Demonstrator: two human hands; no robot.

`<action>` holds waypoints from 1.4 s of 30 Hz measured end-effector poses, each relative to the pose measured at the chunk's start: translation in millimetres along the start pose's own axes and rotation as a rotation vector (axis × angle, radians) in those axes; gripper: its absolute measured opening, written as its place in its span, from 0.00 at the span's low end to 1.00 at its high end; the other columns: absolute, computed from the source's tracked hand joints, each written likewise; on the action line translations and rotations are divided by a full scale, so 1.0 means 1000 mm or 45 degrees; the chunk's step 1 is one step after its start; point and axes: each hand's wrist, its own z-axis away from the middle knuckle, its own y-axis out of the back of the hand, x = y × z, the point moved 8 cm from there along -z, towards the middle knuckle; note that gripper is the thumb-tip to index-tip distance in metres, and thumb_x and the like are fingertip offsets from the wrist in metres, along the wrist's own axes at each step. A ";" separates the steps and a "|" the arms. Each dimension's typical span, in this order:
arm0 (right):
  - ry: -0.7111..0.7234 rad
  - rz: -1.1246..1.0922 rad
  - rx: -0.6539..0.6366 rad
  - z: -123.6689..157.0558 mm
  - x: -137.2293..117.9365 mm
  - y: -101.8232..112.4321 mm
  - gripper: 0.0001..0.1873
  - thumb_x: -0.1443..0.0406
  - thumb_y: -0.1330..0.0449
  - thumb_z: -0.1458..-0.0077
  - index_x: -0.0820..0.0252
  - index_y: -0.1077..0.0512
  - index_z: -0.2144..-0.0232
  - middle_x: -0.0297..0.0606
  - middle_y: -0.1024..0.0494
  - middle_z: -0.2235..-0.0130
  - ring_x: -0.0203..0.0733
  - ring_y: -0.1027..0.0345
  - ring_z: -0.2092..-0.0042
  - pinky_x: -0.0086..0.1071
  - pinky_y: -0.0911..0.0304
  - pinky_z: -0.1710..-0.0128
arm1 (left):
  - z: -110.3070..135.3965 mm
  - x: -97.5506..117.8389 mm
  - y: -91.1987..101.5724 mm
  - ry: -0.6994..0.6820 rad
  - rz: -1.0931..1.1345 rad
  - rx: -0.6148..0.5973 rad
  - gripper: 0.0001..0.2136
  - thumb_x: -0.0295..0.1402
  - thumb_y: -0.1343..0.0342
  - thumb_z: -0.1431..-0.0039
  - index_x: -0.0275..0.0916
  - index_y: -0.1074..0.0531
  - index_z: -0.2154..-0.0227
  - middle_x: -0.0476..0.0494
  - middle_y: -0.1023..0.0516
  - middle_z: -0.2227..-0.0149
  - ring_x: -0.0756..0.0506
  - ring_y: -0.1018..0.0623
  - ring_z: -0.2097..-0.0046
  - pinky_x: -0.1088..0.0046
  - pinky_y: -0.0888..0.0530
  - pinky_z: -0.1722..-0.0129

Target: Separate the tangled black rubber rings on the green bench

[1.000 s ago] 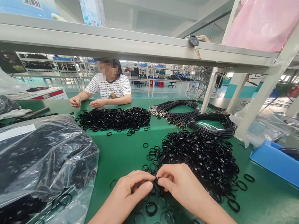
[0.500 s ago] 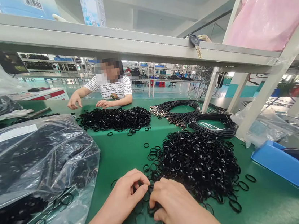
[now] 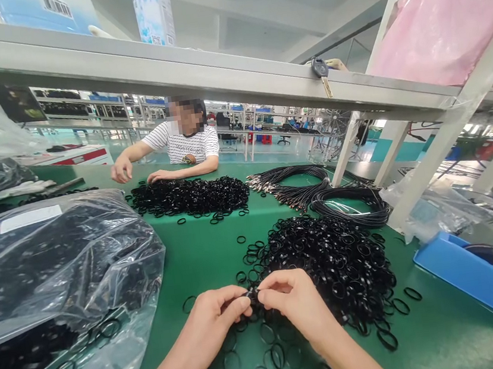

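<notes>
My left hand (image 3: 215,315) is closed in a pinch, thumb against forefinger, at the left edge of the near heap of black rings (image 3: 328,264). Facing it, my right hand (image 3: 294,298) pinches too, and the fingertips of both almost meet. Between them shows a small black ring (image 3: 253,293), partly covered by the fingers. Several loose rings (image 3: 277,357) lie on the green tabletop (image 3: 196,256) below my hands, some of them thin and see-through looking.
At left lies a clear plastic bag (image 3: 80,259) full of black rings. Coiled black cables (image 3: 350,204) rest behind the near heap, a blue bin (image 3: 474,282) at right. A shelf beam (image 3: 213,60) crosses above. Opposite, a co-worker (image 3: 188,147) sits at another ring pile (image 3: 189,196).
My right hand has lifted from the rings below and turned to meet my left fingertips in a pinch. The co-worker's hand has shifted slightly left.
</notes>
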 end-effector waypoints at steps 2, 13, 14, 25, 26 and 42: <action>-0.050 -0.089 -0.029 -0.001 0.005 -0.002 0.03 0.66 0.37 0.58 0.60 0.23 0.78 0.31 0.26 0.79 0.34 0.37 0.75 0.26 0.47 0.78 | -0.001 -0.004 0.002 0.043 0.081 0.023 0.09 0.37 0.47 0.44 0.40 0.23 0.69 0.50 0.23 0.73 0.47 0.29 0.70 0.75 0.34 0.69; -0.176 -0.320 -0.130 -0.002 0.022 -0.012 0.08 0.66 0.34 0.64 0.64 0.25 0.77 0.33 0.27 0.80 0.33 0.38 0.77 0.23 0.49 0.83 | 0.005 0.004 0.003 0.018 0.121 0.099 0.13 0.43 0.50 0.41 0.41 0.28 0.74 0.52 0.31 0.74 0.49 0.34 0.72 0.77 0.39 0.75; -0.178 -0.314 -0.132 -0.001 0.022 -0.012 0.08 0.66 0.34 0.64 0.64 0.25 0.77 0.33 0.27 0.80 0.33 0.38 0.77 0.23 0.49 0.83 | 0.004 0.002 0.001 0.033 0.135 0.081 0.13 0.42 0.49 0.42 0.40 0.29 0.74 0.53 0.32 0.74 0.50 0.35 0.73 0.77 0.39 0.75; 0.002 0.025 0.089 -0.009 0.004 0.034 0.01 0.67 0.41 0.54 0.60 0.31 0.76 0.29 0.33 0.79 0.34 0.40 0.76 0.26 0.48 0.77 | -0.001 -0.021 0.027 0.089 0.074 0.307 0.10 0.39 0.51 0.42 0.41 0.34 0.76 0.52 0.29 0.75 0.47 0.28 0.69 0.75 0.36 0.70; 0.026 0.065 0.106 -0.008 0.002 0.038 0.01 0.68 0.42 0.54 0.59 0.30 0.75 0.29 0.33 0.78 0.34 0.39 0.75 0.27 0.47 0.75 | -0.001 -0.023 0.028 0.107 0.077 0.310 0.10 0.39 0.50 0.43 0.41 0.33 0.76 0.51 0.27 0.74 0.46 0.26 0.68 0.75 0.35 0.71; 0.594 1.446 -0.179 0.037 -0.044 -0.036 0.12 0.70 0.39 0.47 0.50 0.26 0.61 0.32 0.26 0.62 0.37 0.31 0.71 0.30 0.48 0.76 | 0.002 -0.006 0.040 -0.155 -0.274 0.440 0.06 0.36 0.47 0.42 0.44 0.25 0.68 0.50 0.25 0.67 0.48 0.29 0.69 0.74 0.35 0.70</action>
